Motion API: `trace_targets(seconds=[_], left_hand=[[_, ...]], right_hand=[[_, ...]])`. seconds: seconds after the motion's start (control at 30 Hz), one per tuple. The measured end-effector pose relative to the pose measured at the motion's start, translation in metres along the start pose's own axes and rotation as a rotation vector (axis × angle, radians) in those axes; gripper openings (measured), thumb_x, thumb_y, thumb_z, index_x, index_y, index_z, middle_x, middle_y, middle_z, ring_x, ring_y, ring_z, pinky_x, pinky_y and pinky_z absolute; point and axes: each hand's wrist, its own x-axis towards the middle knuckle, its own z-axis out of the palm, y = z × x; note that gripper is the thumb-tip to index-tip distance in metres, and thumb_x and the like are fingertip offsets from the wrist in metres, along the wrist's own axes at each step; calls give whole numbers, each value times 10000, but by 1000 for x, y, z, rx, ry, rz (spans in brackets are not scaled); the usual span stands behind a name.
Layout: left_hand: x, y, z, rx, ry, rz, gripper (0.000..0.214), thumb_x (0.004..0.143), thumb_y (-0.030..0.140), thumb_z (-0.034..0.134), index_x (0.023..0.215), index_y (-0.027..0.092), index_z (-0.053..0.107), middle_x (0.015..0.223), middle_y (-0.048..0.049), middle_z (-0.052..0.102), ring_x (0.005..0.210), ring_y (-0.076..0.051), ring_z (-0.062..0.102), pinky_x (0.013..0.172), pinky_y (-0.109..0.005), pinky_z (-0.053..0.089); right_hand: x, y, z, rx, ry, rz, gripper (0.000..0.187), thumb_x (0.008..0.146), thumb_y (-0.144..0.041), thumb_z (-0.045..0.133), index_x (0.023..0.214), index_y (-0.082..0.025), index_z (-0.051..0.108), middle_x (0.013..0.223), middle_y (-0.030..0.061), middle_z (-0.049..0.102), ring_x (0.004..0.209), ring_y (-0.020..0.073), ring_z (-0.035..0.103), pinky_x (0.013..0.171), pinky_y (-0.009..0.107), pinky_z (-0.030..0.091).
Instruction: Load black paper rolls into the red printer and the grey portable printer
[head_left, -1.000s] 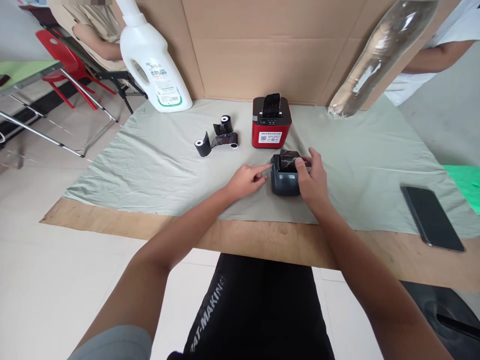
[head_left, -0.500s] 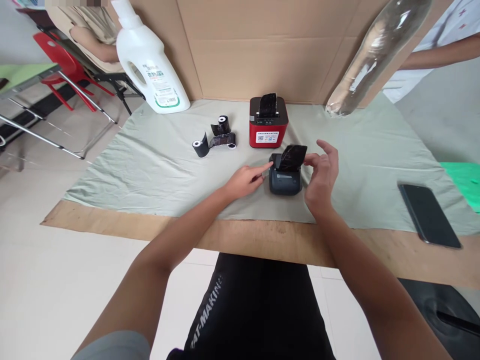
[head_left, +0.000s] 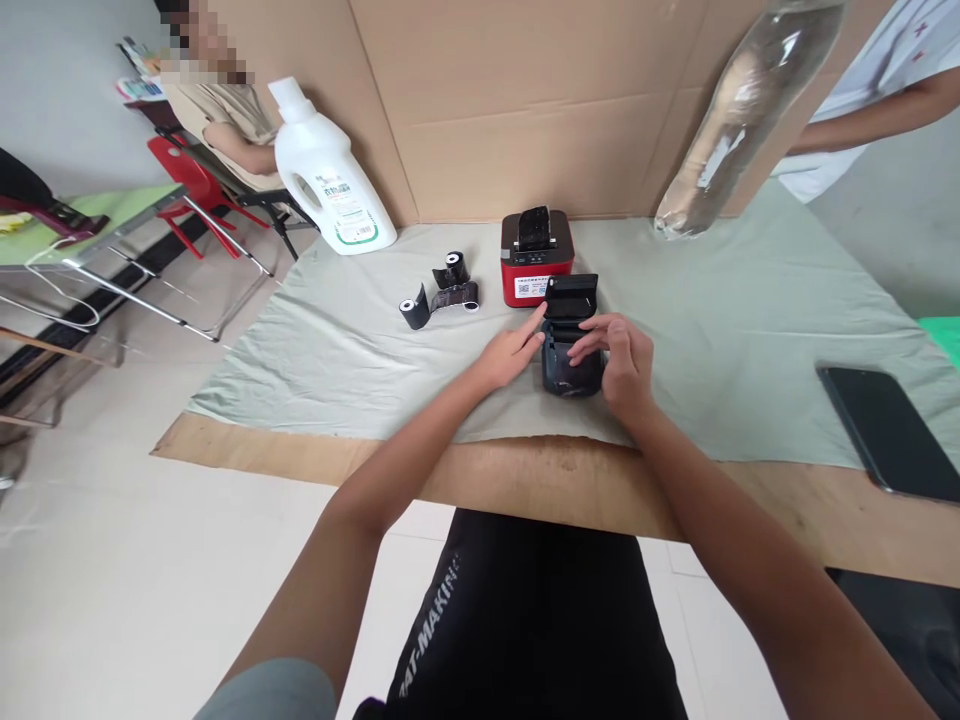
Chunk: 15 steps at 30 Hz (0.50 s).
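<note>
- A small, rounded black plastic printer (head_left: 559, 378) is sitting near the middle of the front edge of the cloth-covered wooden tabletop (head_left: 315, 463), probably there for easy reach.
- Its black lid (head_left: 571, 297) is standing raised toward the back edge, leaving the inside exposed; a glossy dark strip seems to be lying over its front.
- The left hand (head_left: 508, 360) is resting at the printer's left side, index finger out and thumb apart, gripping nothing — seemingly bracing the body and lid.
- The right hand (head_left: 628, 368) is stretching its spread fingers over the opening from the right; whether they are pinching anything, I cannot tell.
- A boxy red-and-black printer (head_left: 512, 287) is standing just behind, nearer the back edge.
- White-cored black paper rolls (head_left: 417, 312) are lying farther left — apparently kept clear of the hands.
- A flat black phone (head_left: 892, 428) is lying toward the front right corner.
</note>
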Motion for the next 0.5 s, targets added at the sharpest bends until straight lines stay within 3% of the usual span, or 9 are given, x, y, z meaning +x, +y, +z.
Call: trace_targets(seconds=[0.17,0.3,0.37,0.5], left_hand=[[-4,3,0,121,-32,14,633,1109,472,300,1690,222,287,966,-63,781,989,-290,736,1027,-438,533],[-7,2,0,151,-49,76,637,1112,498,284,1678,209,324,911,-52,761,965,-278,717,1081,-450,492],[-8,1,-1,114,-53,78,643,1109,512,284,1682,223,316,895,-46,750,941,-273,705,1057,-444,501],[-10,-1,-2,25,-30,51,660,1098,535,317,1693,249,285,871,-37,720,911,-267,680,1014,-428,508]], right_hand=[[4,0,-4,-19,20,-21,482,1023,-627,459,908,-211,673,675,18,719,561,175,666,624,329,550],[26,-7,-19,-365,46,6,315,943,-443,572,818,-195,720,631,9,667,606,173,623,640,311,493],[46,-14,-25,-638,-84,64,261,890,-366,608,801,-180,768,626,23,662,634,185,618,644,313,462],[86,-31,-17,-1048,-511,221,198,814,-245,667,874,-210,853,826,68,774,785,226,691,712,319,486]])
